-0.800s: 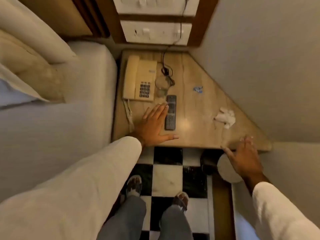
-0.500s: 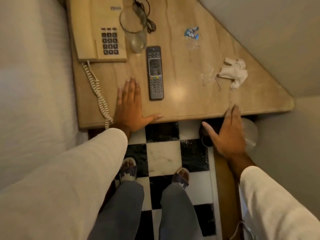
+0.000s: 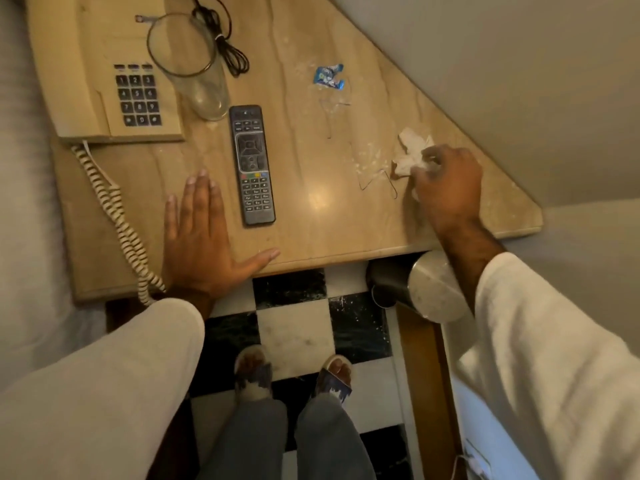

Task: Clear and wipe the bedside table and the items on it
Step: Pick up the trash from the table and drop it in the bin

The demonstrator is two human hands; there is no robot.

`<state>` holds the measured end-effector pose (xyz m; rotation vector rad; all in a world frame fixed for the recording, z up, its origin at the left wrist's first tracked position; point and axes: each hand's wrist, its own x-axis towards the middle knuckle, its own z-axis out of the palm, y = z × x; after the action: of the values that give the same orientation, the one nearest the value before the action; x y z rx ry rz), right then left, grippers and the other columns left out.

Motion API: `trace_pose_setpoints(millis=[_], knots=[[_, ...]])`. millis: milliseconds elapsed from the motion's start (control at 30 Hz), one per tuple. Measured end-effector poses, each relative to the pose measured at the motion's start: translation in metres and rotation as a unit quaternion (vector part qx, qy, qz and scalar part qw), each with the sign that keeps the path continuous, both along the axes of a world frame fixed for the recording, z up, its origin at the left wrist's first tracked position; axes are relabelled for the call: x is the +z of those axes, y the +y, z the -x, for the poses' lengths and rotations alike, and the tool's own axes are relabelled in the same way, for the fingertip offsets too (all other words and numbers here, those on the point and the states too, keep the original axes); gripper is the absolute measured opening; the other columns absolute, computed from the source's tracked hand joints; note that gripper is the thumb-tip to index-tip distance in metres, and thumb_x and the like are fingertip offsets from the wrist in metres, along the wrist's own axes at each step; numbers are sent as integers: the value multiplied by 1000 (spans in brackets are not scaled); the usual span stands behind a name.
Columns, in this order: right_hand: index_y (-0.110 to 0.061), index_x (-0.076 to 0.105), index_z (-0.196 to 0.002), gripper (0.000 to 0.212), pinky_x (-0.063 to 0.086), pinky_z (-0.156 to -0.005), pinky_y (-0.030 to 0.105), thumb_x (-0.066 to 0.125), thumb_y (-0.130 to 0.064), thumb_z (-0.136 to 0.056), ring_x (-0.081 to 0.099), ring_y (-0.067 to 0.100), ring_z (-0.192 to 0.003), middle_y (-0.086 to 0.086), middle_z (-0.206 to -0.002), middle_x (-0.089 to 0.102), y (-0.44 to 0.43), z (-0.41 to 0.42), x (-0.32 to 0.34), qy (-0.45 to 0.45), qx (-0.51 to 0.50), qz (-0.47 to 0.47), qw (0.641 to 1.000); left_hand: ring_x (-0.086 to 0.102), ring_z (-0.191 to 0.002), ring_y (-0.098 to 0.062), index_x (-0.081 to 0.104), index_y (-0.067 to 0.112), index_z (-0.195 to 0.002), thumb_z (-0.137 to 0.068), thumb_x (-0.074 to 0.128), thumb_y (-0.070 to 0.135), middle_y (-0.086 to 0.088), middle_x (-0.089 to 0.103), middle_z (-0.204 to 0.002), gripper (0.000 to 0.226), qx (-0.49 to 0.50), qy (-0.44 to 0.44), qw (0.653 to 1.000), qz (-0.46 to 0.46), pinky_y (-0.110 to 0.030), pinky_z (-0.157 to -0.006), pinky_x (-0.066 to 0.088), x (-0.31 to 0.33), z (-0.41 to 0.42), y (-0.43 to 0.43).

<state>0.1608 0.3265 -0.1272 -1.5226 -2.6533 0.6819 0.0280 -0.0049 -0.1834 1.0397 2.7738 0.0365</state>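
The tan bedside table [image 3: 311,216] holds a beige telephone [image 3: 100,88], an empty glass [image 3: 194,71], a black remote [image 3: 252,164], a blue sweet wrapper [image 3: 328,76] and a crumpled white tissue [image 3: 410,150]. Crumbs and thin threads lie between wrapper and tissue. My left hand [image 3: 201,237] rests flat, fingers spread, on the table's front edge just left of the remote. My right hand [image 3: 446,181] is on the table's right part, its fingers curled onto the tissue and pinching it.
A metal bin [image 3: 415,289] stands on the checkered floor [image 3: 294,327] under the table's right front edge. The bed [image 3: 20,202] runs along the left, a wall [image 3: 519,81] along the right. A black cable [image 3: 225,46] coils behind the glass. My feet stand close to the table.
My right hand rose from below the table's front edge onto the top and closed its fingers on the tissue. The view moved closer and lower. My left hand stayed flat.
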Motion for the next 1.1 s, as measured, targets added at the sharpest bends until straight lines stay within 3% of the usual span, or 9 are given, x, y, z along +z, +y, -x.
trace_pose_setpoints(millis=[100, 167, 300, 500, 700, 833, 933, 1000, 1100], knots=[[-15, 76, -113, 21, 57, -97, 27, 76, -22, -93, 68, 16, -105, -1, -113, 73, -7, 1, 4, 78, -81, 17, 994, 13, -165, -38, 14, -2, -166, -76, 31, 101, -21, 11, -177, 137, -1, -7, 1000, 7, -60, -133, 10, 1, 1, 1], [-15, 77, -107, 18, 59, -87, 24, 78, -22, -91, 69, 10, -95, -7, -102, 73, -19, -8, 18, 138, -136, 39, 980, 12, -165, -37, 13, -2, -167, -76, 31, 100, -20, 11, -178, 137, -3, -10, 1000, 3, -60, -133, 9, 3, 0, 2], [-23, 76, -112, 20, 60, -80, 21, 78, -28, -93, 71, 5, -94, -11, -105, 75, -56, -50, 46, 214, -209, 87, 950, 11, -165, -36, 14, -2, -167, -76, 31, 101, -19, 10, -178, 138, -1, -11, 1000, -1, -60, -133, 9, 3, 1, 0], [-24, 76, -116, 27, 63, -84, 33, 81, -31, -91, 72, 10, -98, -6, -110, 77, -92, -123, 46, 214, -322, 109, 916, 11, -165, -35, 14, -2, -167, -77, 37, 99, -18, 10, -178, 137, -2, -1, 1000, -8, -59, -134, 7, -1, 1, -1], [-19, 75, -120, 29, 63, -76, 28, 80, -24, -92, 71, -11, -86, -14, -105, 74, -112, -157, 35, 239, -361, 121, 893, 13, -165, -36, 13, -1, -167, -77, 36, 99, -19, 11, -178, 137, 5, 4, 1000, -22, -57, -133, 6, -3, 1, -1], [-19, 76, -116, 25, 65, -85, 33, 80, -22, -92, 74, 5, -97, -8, -109, 76, -119, -181, 22, 245, -379, 129, 883, 11, -165, -36, 10, 1, -167, -77, 37, 98, -19, 9, -178, 135, -1, 4, 1000, -18, -57, -133, 6, -3, 0, -1], [-24, 77, -107, 16, 65, -87, 41, 80, -25, -92, 73, 13, -101, -4, -110, 76, -140, -208, 14, 200, -365, 115, 902, 11, -165, -37, 10, 1, -167, -77, 38, 97, -19, 10, -178, 134, 1, 2, 1000, -30, -58, -133, 7, -3, -2, 1], [-27, 75, -104, 13, 63, -85, 34, 79, -22, -93, 69, 9, -99, -2, -112, 74, -158, -224, 7, 164, -349, 118, 915, 12, -164, -38, 11, 1, -167, -77, 38, 96, -20, 11, -177, 134, 4, 5, 1000, -31, -58, -133, 7, -3, -1, -1], [-24, 74, -106, 13, 49, -75, 10, 78, -21, -94, 62, 1, -95, 0, -115, 72, -175, -248, -10, 84, -330, 149, 928, 12, -164, -38, 12, 0, -166, -77, 38, 96, -20, 12, -177, 134, 5, 5, 999, -31, -58, -132, 8, -2, -1, -1]])
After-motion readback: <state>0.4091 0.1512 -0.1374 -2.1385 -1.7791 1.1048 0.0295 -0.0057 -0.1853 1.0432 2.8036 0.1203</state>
